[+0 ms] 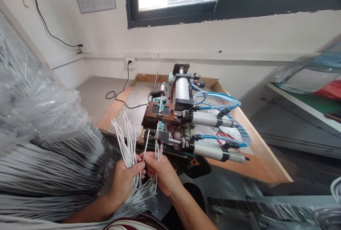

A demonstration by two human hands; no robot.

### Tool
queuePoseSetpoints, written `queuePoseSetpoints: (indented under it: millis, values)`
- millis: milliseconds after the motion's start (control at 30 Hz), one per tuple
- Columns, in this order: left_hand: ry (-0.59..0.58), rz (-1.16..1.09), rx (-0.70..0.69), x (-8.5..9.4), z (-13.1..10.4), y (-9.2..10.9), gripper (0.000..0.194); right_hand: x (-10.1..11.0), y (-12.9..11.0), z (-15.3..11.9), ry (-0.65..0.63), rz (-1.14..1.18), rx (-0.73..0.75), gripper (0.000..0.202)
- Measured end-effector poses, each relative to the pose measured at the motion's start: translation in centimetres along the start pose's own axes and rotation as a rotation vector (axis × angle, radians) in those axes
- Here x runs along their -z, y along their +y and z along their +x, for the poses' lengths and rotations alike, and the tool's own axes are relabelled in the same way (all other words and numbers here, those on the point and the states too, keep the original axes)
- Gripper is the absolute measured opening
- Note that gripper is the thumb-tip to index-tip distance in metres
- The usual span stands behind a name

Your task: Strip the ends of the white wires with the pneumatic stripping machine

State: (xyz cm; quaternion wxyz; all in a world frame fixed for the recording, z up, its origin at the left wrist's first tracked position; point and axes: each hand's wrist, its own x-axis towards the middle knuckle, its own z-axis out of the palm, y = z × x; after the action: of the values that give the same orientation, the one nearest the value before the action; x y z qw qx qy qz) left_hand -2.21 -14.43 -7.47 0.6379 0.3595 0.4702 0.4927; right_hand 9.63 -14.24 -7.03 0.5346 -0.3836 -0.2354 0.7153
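My left hand [125,178] is closed around a bundle of thin white cables [128,144], whose cut ends fan upward. Close beside it, my right hand [161,171] grips a smaller group of cables [159,151], some with reddish tips. One single cable [146,144] stands up between the two hands, near the fingertips of both. Just beyond the hands sits a pneumatic wire-stripping machine [165,111] with silver cylinders and dark clamp blocks. The lower ends of the cables hang over my lap.
Large stacks of grey cables [53,173] lie at the left, partly under clear plastic [39,91]. Blue air hoses [213,103] loop at the machine's right. White scraps [213,116] litter the wooden-edged tray [271,167]. A black cord [125,84] runs to a wall socket [130,63].
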Motion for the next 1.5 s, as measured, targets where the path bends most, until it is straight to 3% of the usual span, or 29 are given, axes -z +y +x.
queuePoseSetpoints:
  millis: [67, 200, 400, 800, 1033, 1100, 1233, 1333, 1500]
  values:
    - [-0.028, 0.007, -0.007, -0.1, 0.1, 0.1, 0.015, -0.2, 0.1, -0.5, -0.029, -0.056, 0.068, 0.026]
    - [-0.006, 0.020, -0.051, -0.2, 0.1, 0.5, 0.014, -0.1, 0.5, -0.8, 0.158, -0.057, 0.259, 0.023]
    - [0.024, -0.030, -0.062, -0.5, 0.1, 1.1, 0.020, 0.5, 0.3, 0.4, 0.323, 0.056, 0.292, 0.026]
    - [-0.016, 0.025, -0.063, -0.5, 0.3, 0.9, 0.021, -0.1, -1.0, 1.5, 0.280, 0.345, 0.108, 0.025]
    - [-0.096, 0.035, 0.014, -0.5, 0.3, 0.6, 0.014, -0.7, -0.3, 0.6, 0.053, 0.209, -0.018, 0.030]
    - [-0.115, 0.065, 0.016, -0.4, 0.3, 0.6, 0.015, -0.9, -0.1, 0.1, 0.084, 0.149, 0.042, 0.030]
    - [-0.067, 0.064, -0.039, -0.3, 0.4, 0.8, 0.019, -0.7, 0.2, -0.4, 0.266, 0.096, 0.234, 0.026]
    - [-0.040, 0.002, -0.064, -0.4, 0.3, 1.0, 0.021, -0.2, 0.2, -0.1, 0.349, 0.082, 0.247, 0.026]
    - [-0.014, -0.072, -0.002, -0.7, 0.0, 1.1, 0.024, 0.1, -0.1, 0.5, 0.355, 0.120, 0.198, 0.026]
